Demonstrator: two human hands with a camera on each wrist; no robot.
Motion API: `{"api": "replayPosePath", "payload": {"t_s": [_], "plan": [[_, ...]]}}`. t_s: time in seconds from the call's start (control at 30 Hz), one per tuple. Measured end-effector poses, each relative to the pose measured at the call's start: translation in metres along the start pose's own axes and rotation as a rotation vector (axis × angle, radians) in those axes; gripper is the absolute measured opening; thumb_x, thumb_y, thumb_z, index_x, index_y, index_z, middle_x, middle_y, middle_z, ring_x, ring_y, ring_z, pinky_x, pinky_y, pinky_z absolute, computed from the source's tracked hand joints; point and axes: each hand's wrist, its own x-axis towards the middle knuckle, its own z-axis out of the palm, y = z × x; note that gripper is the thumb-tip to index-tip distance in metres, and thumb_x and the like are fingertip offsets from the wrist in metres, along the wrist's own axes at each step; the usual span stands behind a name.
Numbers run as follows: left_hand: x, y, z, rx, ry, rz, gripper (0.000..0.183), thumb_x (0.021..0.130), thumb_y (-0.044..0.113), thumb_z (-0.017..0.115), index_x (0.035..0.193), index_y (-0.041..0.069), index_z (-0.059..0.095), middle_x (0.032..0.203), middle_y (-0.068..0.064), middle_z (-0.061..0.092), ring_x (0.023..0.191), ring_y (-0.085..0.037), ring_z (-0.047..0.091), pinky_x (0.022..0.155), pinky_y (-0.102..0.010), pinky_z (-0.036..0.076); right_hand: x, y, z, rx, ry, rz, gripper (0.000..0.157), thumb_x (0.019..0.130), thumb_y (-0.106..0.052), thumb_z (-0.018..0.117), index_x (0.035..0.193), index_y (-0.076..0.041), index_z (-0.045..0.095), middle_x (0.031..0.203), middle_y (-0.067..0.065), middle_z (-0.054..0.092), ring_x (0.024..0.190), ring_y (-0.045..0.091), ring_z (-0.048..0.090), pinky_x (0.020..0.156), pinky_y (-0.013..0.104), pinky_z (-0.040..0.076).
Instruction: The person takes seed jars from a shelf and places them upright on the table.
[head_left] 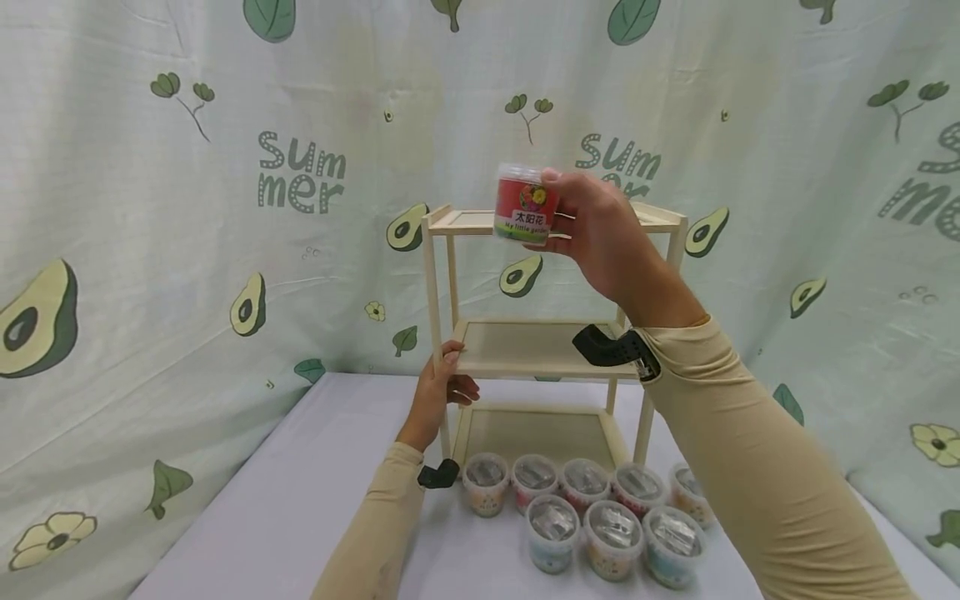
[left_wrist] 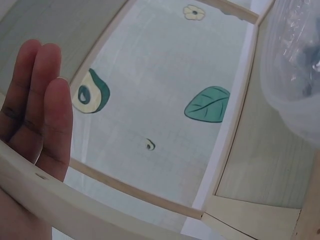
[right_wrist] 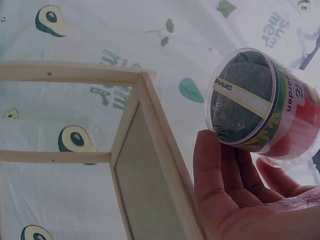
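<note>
My right hand point(head_left: 600, 229) holds a small clear plastic planter cup point(head_left: 522, 204) with a red label, flowers and Chinese print. It is at the height of the top board of a three-tier wooden shelf point(head_left: 540, 371), near its left end. In the right wrist view the fingers point(right_wrist: 212, 172) and thumb grip the cup point(right_wrist: 245, 105), whose clear end shows dark contents and a pale strip. My left hand point(head_left: 435, 392) grips the shelf's front left post at the middle tier. The left wrist view shows its fingers point(left_wrist: 57, 125) behind the post point(left_wrist: 90, 210).
Several lidded clear cups point(head_left: 553, 525) stand in two rows on the white tabletop point(head_left: 300, 500), before the shelf's bottom board point(head_left: 532, 433). One cup point(left_wrist: 295, 70) shows close up in the left wrist view. A curtain point(head_left: 187, 292) printed with avocados and leaves hangs behind.
</note>
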Motion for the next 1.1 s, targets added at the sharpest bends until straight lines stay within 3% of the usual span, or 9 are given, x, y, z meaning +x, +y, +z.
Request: {"api": "replayPosePath", "payload": {"t_s": [0.1, 0.23, 0.33, 0.5, 0.7, 0.87, 1.1], "plan": [[0.0, 0.0, 0.0, 0.0, 0.004, -0.004, 0.046, 0.108, 0.043, 0.039, 0.14, 0.011, 0.046, 0.084, -0.03, 0.064, 0.072, -0.038, 0.069, 0.063, -0.038, 0.057, -0.009, 0.007, -0.001, 0.007, -0.027, -0.003, 0.036, 0.101, -0.029, 0.051, 0.13, -0.008, 0.049, 0.125, 0.014, 0.055, 0.113, 0.03, 0.054, 0.093, 0.036, 0.05], [-0.002, 0.001, 0.0, -0.018, 0.016, -0.014, 0.046, 0.107, 0.043, 0.04, 0.14, 0.012, 0.046, 0.081, -0.024, 0.065, 0.069, -0.032, 0.07, 0.062, -0.037, 0.057, -0.023, 0.022, 0.0, 0.004, -0.072, 0.015, 0.032, 0.101, -0.025, 0.047, 0.128, -0.007, 0.05, 0.121, 0.014, 0.057, 0.108, 0.03, 0.057, 0.092, 0.037, 0.05], [-0.004, 0.0, -0.002, -0.031, 0.027, -0.017, 0.047, 0.106, 0.046, 0.042, 0.138, 0.013, 0.047, 0.078, -0.02, 0.065, 0.067, -0.026, 0.069, 0.061, -0.036, 0.057, -0.034, 0.038, 0.0, 0.009, -0.095, 0.057, 0.03, 0.101, -0.024, 0.046, 0.125, -0.007, 0.051, 0.117, 0.013, 0.059, 0.104, 0.028, 0.059, 0.089, 0.036, 0.053], [-0.004, -0.003, -0.001, -0.033, 0.029, -0.02, 0.047, 0.106, 0.047, 0.042, 0.137, 0.013, 0.047, 0.079, -0.022, 0.065, 0.067, -0.025, 0.07, 0.061, -0.036, 0.057, -0.051, 0.065, -0.006, 0.066, -0.104, 0.153, 0.027, 0.099, -0.025, 0.046, 0.118, -0.007, 0.053, 0.111, 0.009, 0.061, 0.099, 0.023, 0.059, 0.085, 0.035, 0.053], [-0.001, -0.004, 0.001, -0.053, 0.008, -0.026, 0.045, 0.107, 0.044, 0.041, 0.138, 0.011, 0.046, 0.08, -0.022, 0.065, 0.067, -0.025, 0.069, 0.062, -0.036, 0.057, -0.072, 0.093, -0.011, 0.092, -0.124, 0.24, 0.034, 0.098, -0.026, 0.045, 0.126, -0.007, 0.049, 0.114, 0.007, 0.059, 0.1, 0.022, 0.058, 0.087, 0.036, 0.053], [0.003, -0.004, 0.0, -0.03, 0.001, -0.006, 0.045, 0.108, 0.04, 0.04, 0.138, 0.007, 0.045, 0.08, -0.021, 0.065, 0.068, -0.026, 0.07, 0.063, -0.039, 0.058, -0.086, 0.117, -0.015, 0.076, -0.157, 0.295, 0.042, 0.099, -0.025, 0.045, 0.134, -0.001, 0.044, 0.115, 0.009, 0.06, 0.101, 0.023, 0.06, 0.087, 0.037, 0.054], [0.003, -0.004, -0.001, -0.006, -0.004, -0.001, 0.044, 0.107, 0.046, 0.04, 0.136, 0.015, 0.047, 0.082, -0.021, 0.065, 0.07, -0.027, 0.07, 0.064, -0.039, 0.058, -0.104, 0.144, -0.016, 0.068, -0.21, 0.346, 0.046, 0.101, -0.027, 0.047, 0.138, 0.002, 0.043, 0.12, 0.012, 0.057, 0.103, 0.027, 0.059, 0.088, 0.041, 0.054]]}}
